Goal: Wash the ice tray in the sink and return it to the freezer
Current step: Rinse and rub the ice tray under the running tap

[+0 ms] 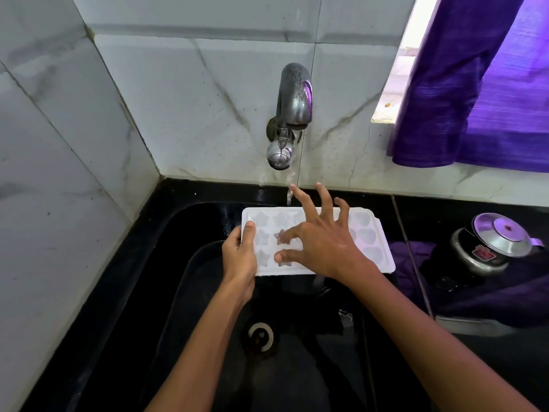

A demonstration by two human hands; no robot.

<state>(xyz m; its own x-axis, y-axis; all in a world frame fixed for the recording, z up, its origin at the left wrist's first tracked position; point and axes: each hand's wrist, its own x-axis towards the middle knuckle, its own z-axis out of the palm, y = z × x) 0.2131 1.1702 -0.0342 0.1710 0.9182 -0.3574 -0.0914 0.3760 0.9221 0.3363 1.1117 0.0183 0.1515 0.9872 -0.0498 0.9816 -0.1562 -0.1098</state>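
A white ice tray (372, 242), moulded with star and heart cavities, is being held level over the black sink (178, 278) at the centre of the frame. Its left end is being gripped by the left hand (239, 258), with the thumb curled over the rim and the fingers wrapped beneath. The right hand (322, 240) is being laid across the middle of the tray with its fingers spread wide; the thumb and forefinger are being pressed into star cavities, while the other fingertips are being lifted towards the back of the frame. Nothing is being pinched by this hand.

Water is being run from the metal tap (289, 114), mounted on the marble-patterned wall above the tray, and the stream is being met near the forefinger tip at the tray's far edge. The round drain (260, 337) is being shown below the forearms, in the lower middle of the frame.

At the right of the frame, a pressure cooker (487, 242) is being kept on the black counter (505, 367), and a purple curtain (481, 84) is being hung in the upper right.
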